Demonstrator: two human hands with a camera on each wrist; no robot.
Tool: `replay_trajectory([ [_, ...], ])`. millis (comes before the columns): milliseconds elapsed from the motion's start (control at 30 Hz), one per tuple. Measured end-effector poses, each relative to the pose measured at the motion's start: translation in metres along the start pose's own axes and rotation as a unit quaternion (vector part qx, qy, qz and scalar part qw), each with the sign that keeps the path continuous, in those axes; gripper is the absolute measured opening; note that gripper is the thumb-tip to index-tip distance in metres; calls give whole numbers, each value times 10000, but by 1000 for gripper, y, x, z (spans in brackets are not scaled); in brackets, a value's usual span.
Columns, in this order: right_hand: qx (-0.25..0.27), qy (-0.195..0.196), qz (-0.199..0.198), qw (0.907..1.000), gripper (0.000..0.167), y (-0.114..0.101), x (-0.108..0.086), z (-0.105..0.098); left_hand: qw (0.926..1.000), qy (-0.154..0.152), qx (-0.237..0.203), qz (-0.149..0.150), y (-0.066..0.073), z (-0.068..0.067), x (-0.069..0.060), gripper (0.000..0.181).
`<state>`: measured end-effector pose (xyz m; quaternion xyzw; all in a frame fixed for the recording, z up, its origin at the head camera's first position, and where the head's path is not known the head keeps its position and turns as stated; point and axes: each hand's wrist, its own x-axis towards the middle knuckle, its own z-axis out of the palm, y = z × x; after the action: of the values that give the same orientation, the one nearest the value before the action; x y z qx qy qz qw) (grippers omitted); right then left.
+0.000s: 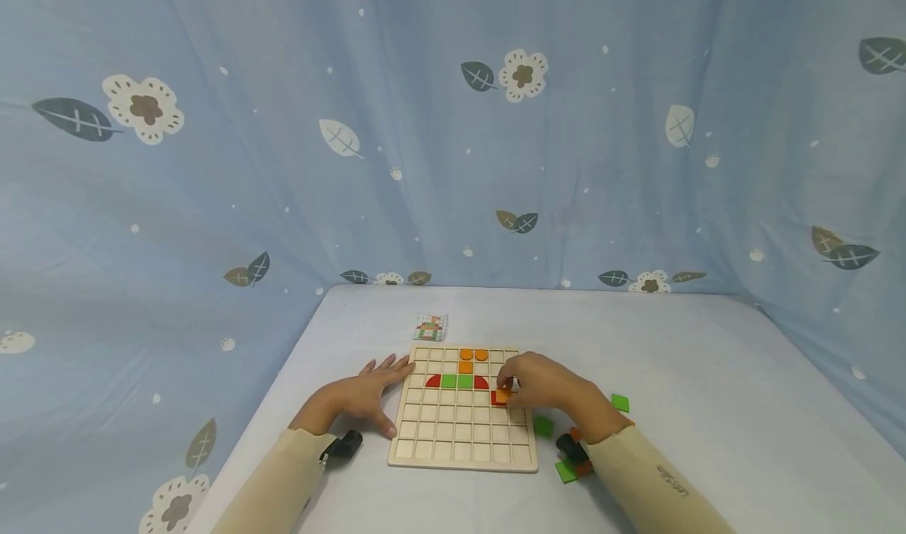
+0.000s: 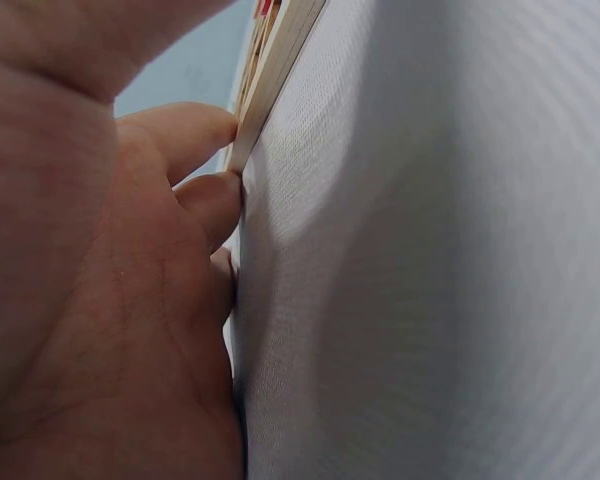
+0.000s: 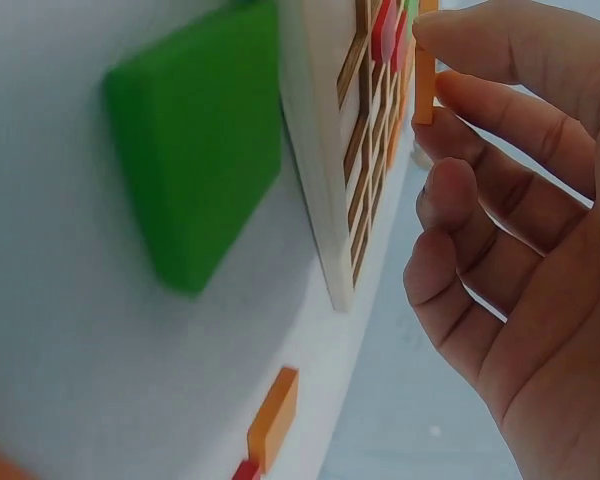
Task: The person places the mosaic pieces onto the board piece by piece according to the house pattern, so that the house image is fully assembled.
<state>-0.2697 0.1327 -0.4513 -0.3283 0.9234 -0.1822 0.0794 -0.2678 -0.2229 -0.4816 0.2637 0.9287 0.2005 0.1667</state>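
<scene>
While the left hand (image 1: 359, 396) (spread wide) touches the wooden grid board (image 1: 446, 432) at its left edge, the right hand (image 1: 543, 382) pinches an orange tile (image 1: 503, 395) over the right half.

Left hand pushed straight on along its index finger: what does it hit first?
Probably the wooden grid board: the left hand appears to touch its left edge at that finger. Whether it would shove the board or slide over the top is unclear.
</scene>
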Motion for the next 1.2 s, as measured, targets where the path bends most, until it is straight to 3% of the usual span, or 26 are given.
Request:
replay_trajectory([
  [300, 179, -8, -295, 9994, 22, -7, 8, 3, 10000, -9, -43, 64, 1, -2, -1, 126],
  [533, 164, -93, -189, 9996, 23, -10, 13, 6, 9999, -24, -55, 89, -2, 0, 0, 127],
  [767, -141, -28, -483, 9987, 20, -13, 20, 9, 10000, -11, -35, 63, -3, 2, 0, 127],
  [1200, 31, -57, -627, 9980, 23, -17, 24, 9, 10000, 23, -1, 56, 0, -1, 0, 127],
])
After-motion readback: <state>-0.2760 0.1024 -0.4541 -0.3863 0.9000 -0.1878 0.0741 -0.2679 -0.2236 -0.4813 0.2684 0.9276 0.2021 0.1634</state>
